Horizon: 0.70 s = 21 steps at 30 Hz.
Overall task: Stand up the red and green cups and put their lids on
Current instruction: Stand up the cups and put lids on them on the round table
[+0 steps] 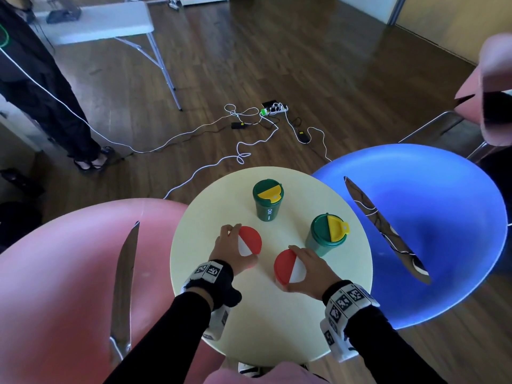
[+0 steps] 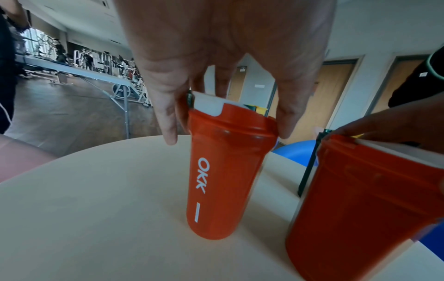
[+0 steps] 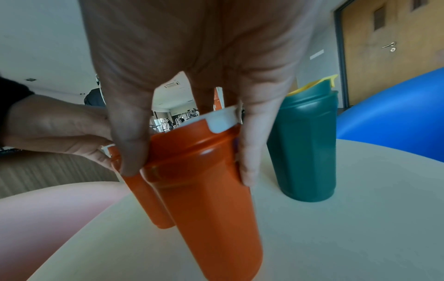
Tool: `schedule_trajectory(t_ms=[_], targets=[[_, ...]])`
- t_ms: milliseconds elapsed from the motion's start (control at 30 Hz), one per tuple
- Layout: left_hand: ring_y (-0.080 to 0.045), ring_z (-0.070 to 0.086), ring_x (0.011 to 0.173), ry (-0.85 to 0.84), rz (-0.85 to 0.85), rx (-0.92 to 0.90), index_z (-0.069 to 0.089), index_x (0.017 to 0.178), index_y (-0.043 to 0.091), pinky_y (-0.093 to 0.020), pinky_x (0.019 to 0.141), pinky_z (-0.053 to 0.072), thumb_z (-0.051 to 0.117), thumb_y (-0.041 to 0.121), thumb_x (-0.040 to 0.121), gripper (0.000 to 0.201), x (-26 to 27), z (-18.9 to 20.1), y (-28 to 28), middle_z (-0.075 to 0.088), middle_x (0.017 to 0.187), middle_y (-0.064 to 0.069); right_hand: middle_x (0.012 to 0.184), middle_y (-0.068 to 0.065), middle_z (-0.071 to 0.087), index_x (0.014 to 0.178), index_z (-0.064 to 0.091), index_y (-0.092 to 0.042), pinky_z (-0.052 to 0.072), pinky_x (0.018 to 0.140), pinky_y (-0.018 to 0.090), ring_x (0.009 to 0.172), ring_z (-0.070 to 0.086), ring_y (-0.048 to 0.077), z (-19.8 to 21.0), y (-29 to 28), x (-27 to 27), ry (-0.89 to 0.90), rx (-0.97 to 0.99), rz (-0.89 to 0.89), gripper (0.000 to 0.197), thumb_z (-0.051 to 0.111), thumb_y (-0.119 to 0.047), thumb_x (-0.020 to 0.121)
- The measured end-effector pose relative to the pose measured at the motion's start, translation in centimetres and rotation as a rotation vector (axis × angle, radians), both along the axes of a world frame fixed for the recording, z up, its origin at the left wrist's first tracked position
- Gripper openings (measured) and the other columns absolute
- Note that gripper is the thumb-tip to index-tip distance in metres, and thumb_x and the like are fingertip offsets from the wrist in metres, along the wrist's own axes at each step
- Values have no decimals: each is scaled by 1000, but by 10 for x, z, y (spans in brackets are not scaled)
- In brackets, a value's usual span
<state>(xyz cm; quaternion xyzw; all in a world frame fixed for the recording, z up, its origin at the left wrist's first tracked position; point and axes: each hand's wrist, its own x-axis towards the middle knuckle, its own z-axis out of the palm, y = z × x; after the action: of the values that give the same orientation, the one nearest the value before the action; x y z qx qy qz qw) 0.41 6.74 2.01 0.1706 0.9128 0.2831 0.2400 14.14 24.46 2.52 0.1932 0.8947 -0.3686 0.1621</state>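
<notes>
Two red cups with red-and-white lids stand upright on the round cream table (image 1: 277,322). My left hand (image 1: 235,249) grips the lid rim of the left red cup (image 1: 250,239) (image 2: 223,171) from above. My right hand (image 1: 307,268) grips the lid rim of the right red cup (image 1: 288,266) (image 3: 204,190) the same way. Two green cups with green-and-yellow lids stand upright behind: one at the back (image 1: 268,199), one at the right (image 1: 328,234) (image 3: 305,144), close to my right hand.
A pink chair (image 1: 69,273) sits to the left of the table and a blue chair (image 1: 429,231) to the right. White cables and a power strip (image 1: 274,109) lie on the wooden floor. A person (image 1: 41,92) stands beside a folding table (image 1: 97,20) at the far left.
</notes>
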Motion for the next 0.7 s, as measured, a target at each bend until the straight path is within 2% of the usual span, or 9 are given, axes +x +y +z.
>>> schedule_trajectory(t_ms=[100,233,333,433,500,567,633,700], targets=[[-20,33,130,-46,-79,20,23,142,30,-36,103,37,74,41,64,94,-4,-1,-1,24,142,7,143,1,32,145,24,-27,34,106,31,131,37,20,-2,0,2,11,-8,-9,101,81,-43,63],[-22,35,130,-78,-94,46,24,141,29,-40,105,37,73,38,59,96,-5,0,-1,26,144,7,141,0,34,145,23,-29,36,106,34,129,39,21,-3,-1,4,11,11,-18,101,79,-50,63],[-21,34,131,-99,-75,91,26,141,28,-37,106,35,72,35,58,95,-5,-1,-3,27,143,5,136,3,35,142,25,-25,39,104,37,126,42,24,1,-2,4,-17,34,-54,102,79,-55,60],[-19,34,131,-100,-64,120,28,140,29,-34,106,34,75,29,61,92,-5,-3,-4,27,143,4,137,7,30,143,19,-20,39,105,40,128,41,27,2,-2,6,-73,47,-71,115,81,-58,54],[-17,34,131,-100,-52,147,29,139,30,-30,103,33,77,27,62,91,-4,-4,-5,28,142,5,145,7,20,147,9,-24,36,108,43,134,34,29,1,-1,8,-104,50,-18,124,84,-52,52],[-16,35,130,-92,-49,169,31,139,28,-24,99,30,78,24,63,89,-4,-5,-5,30,142,5,150,5,13,148,4,-33,35,109,40,136,31,28,-1,1,11,-85,33,55,123,86,-33,56],[-16,35,129,-77,-52,173,31,139,27,-22,98,28,79,23,64,89,-5,-6,-6,31,141,4,145,5,20,147,11,-35,40,101,30,129,38,26,-3,4,14,-35,15,78,113,81,-16,60],[-16,36,129,-67,-51,176,32,139,27,-22,98,28,79,23,64,88,-4,-6,-5,31,142,3,138,6,28,146,16,-33,43,93,26,119,45,25,-3,6,15,-12,16,54,107,80,-17,62]])
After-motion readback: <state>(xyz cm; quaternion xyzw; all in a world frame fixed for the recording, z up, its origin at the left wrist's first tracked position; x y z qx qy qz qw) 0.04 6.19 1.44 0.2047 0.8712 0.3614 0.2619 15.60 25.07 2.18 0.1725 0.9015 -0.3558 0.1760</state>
